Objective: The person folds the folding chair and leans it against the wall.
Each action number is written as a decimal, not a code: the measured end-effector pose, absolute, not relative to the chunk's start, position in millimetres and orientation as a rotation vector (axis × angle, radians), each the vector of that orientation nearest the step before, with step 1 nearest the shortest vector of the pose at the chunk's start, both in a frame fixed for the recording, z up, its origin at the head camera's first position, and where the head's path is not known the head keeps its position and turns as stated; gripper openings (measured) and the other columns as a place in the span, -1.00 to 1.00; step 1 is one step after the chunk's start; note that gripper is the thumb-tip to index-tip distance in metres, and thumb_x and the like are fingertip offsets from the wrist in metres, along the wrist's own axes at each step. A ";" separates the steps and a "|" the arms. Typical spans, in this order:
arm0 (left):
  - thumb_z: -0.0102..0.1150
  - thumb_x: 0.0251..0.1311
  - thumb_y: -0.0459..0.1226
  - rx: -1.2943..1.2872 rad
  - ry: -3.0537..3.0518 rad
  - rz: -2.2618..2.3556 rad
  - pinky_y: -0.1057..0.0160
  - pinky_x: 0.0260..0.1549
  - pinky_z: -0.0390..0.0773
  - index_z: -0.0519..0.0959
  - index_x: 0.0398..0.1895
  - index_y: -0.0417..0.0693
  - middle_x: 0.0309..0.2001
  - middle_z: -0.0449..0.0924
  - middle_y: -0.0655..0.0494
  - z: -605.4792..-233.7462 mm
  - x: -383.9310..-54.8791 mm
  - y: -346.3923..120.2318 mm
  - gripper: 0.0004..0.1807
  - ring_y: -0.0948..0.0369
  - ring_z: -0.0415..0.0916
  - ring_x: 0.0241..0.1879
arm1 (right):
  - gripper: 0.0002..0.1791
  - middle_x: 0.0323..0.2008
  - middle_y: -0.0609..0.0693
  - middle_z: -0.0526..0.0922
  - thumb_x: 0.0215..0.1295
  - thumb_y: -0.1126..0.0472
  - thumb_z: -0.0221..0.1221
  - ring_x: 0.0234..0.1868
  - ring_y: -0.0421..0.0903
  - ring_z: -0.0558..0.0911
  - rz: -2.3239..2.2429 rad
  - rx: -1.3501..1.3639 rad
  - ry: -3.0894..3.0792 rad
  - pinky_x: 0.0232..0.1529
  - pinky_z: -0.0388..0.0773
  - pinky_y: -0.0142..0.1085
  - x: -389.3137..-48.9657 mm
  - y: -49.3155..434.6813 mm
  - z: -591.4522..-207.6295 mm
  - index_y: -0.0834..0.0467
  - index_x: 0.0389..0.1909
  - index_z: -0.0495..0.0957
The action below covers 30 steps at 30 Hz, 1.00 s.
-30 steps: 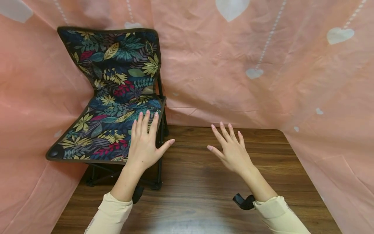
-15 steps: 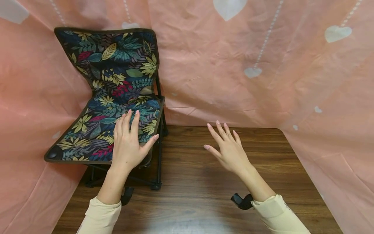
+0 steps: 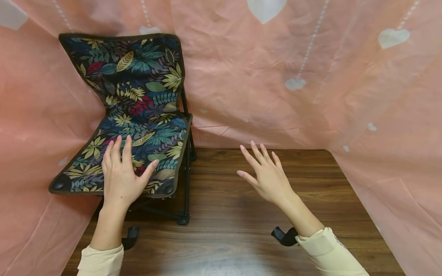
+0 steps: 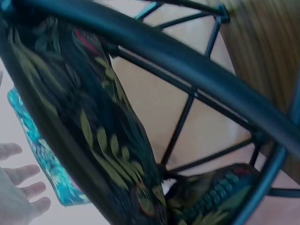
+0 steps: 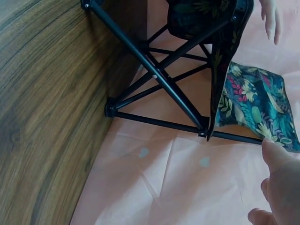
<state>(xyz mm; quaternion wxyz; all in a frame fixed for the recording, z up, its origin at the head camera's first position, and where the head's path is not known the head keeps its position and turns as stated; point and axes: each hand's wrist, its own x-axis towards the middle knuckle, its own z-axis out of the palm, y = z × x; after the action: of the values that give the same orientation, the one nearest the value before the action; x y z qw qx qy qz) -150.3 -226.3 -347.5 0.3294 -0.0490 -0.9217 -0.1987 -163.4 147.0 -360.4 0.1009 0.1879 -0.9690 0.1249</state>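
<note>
A folding camp chair (image 3: pixel 155 90) with dark leaf-patterned fabric and a black tube frame stands at the left in the head view. Over the front of its seat hovers my left hand (image 3: pixel 121 176), fingers spread and holding nothing. The left wrist view looks past the chair's frame tube (image 4: pixel 154 44), with the left hand's fingers at the left edge. My right hand (image 3: pixel 269 176) is in the air to the right of the chair, above the wooden floor, its fingers spread and its grasp bare. In the right wrist view the chair's crossed legs (image 5: pixel 154 77) show beyond that hand.
Pink cloth (image 3: pixel 241 76) with white hearts hangs at the back and both sides. Dark wood-grain flooring (image 3: pixel 221 214) spreads below and to the right of the chair. Each wrist carries a black mount (image 3: pixel 284 235) beside a cream sleeve (image 3: pixel 328 249).
My left hand has moved left across the chair seat, uncovering its right front corner. The right hand stays nearly in place, fingers still spread. The whole head view has shifted slightly.
</note>
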 end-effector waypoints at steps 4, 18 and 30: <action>0.14 0.12 0.28 -0.094 -2.387 -0.534 -0.36 0.37 -0.08 0.09 0.51 -0.08 0.47 0.04 -0.28 -348.6 -145.9 -242.0 0.02 -0.22 -0.13 0.48 | -0.20 0.57 0.00 -0.16 0.37 -0.39 -0.17 0.56 0.14 -0.10 0.369 0.566 -2.863 0.46 -0.12 0.24 -163.6 145.2 -359.4 -0.29 0.53 -0.20; 0.14 0.14 0.23 0.113 -2.421 -0.555 -0.34 0.38 -0.15 0.06 0.52 -0.12 0.50 -0.01 -0.25 -350.3 -126.7 -291.5 0.01 -0.21 -0.13 0.48 | -0.21 0.56 0.04 -0.11 0.37 -0.39 -0.18 0.56 0.14 -0.07 0.340 0.592 -2.848 0.46 -0.09 0.23 -162.2 136.2 -352.8 -0.28 0.53 -0.16; 0.16 0.14 0.19 0.195 -2.401 -0.562 -0.34 0.37 -0.13 0.05 0.52 -0.12 0.49 0.01 -0.26 -351.7 -119.0 -310.3 0.00 -0.22 -0.13 0.47 | -0.22 0.57 -0.02 -0.13 0.36 -0.40 -0.17 0.57 0.07 -0.11 0.371 0.637 -2.840 0.48 -0.10 0.20 -161.2 112.9 -346.0 -0.33 0.52 -0.18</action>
<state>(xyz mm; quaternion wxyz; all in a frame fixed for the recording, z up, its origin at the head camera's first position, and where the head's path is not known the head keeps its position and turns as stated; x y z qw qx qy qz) -119.0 -310.3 -351.7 0.3277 0.0744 -0.9171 -0.2147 -161.2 112.9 -346.0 0.1036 0.2160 -0.9627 0.1258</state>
